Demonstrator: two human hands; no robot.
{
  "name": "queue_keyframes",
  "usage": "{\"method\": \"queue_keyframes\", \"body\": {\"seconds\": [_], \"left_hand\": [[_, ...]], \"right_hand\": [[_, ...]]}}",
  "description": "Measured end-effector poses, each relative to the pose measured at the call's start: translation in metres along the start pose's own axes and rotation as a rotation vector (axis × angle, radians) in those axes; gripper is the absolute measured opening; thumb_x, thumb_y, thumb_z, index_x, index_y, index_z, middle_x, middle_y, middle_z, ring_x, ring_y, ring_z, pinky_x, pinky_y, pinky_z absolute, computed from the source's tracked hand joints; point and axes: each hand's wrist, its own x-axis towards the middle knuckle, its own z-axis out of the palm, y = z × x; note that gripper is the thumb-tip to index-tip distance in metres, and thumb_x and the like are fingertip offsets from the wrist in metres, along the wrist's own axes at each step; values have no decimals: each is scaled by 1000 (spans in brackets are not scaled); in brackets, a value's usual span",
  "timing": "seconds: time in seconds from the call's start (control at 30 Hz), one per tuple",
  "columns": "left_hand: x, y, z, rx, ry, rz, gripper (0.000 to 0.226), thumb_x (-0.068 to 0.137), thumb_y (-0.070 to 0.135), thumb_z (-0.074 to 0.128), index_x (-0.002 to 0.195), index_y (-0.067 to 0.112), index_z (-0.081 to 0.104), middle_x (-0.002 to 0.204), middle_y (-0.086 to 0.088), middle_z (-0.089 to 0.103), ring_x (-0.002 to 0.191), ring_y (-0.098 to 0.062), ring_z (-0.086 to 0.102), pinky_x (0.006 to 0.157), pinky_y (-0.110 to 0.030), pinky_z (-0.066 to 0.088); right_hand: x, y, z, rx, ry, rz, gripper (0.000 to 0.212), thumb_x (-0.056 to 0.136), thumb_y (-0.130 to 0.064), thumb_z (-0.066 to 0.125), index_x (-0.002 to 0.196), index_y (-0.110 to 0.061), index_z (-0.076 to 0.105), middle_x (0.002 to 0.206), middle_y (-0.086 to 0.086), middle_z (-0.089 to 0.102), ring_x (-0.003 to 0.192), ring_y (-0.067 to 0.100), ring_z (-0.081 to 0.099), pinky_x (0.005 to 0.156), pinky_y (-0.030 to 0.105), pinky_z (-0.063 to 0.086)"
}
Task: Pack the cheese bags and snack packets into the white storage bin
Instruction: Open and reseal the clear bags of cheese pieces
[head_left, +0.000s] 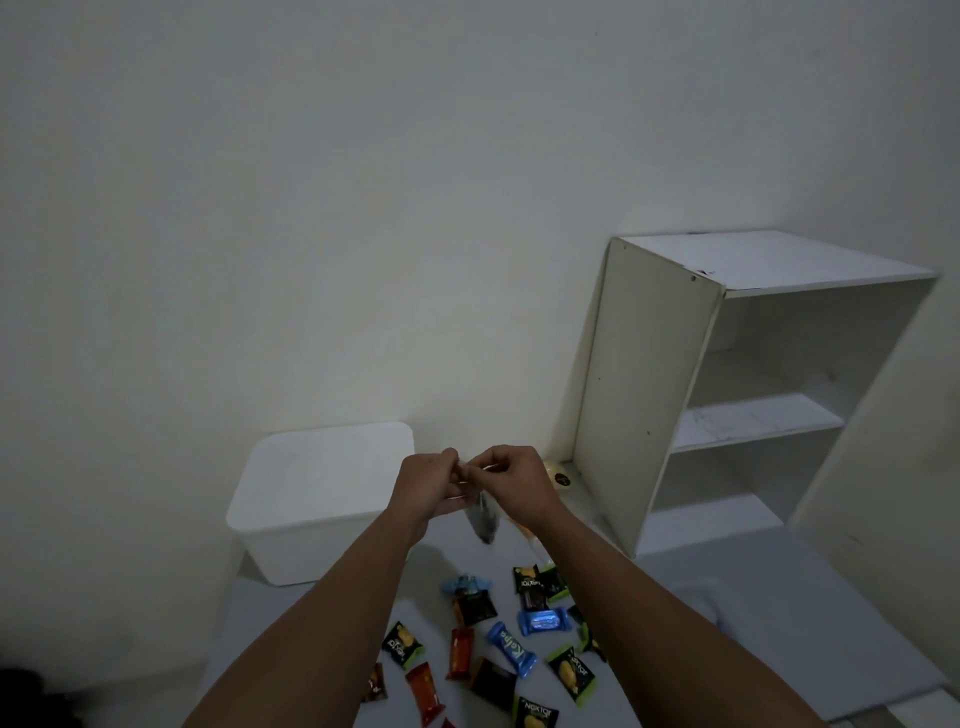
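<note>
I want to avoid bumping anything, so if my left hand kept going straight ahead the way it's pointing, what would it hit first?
Probably nothing until the plain white wall. The left hand, pinching a small clear bag together with the right hand, points up and forward, passing just right of the lidded white plastic storage bin. Depth is unclear.

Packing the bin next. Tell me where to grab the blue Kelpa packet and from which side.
Judging by its pose, take the Kelpa packet across its narrow middle, coming straight down from above. It lies flat on the surface with crimped ends flaring wider, so the middle offers the slimmest pinch. Fingers go on its long edges; neighbouring packets sit close but apart.
</note>
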Motion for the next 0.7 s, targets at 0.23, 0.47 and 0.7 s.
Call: {"method": "queue_keyframes", "body": {"seconds": [0.23,0.47,0.7], "left_hand": [[0,-3,-16,-48,-76,-63,26,89,3,53,103,-15,66,101,-26,75,93,-36,76,82,-44,62],[1,-10,-28,-46,-81,-140,27,91,7,60,107,-13,67,106,-27,74,101,-40,73,88,-48,61],[-3,-13,-30,-74,-96,-164,22,92,2,67,109,-13,68,104,-26,75,99,-36,74,80,-41,64]], "right_hand": [[0,2,5,10,-18,39,21,84,-32,81,86,-10,80,81,5,78,82,20,75,75,33,62],[0,8,10,-69,-45,63,11,83,-20,80,84,-9,79,79,5,77,72,9,71,67,24,58],[-4,12,12,-92,-58,77,18,78,-22,84,83,-6,77,79,9,76,69,9,69,65,24,58]]}}
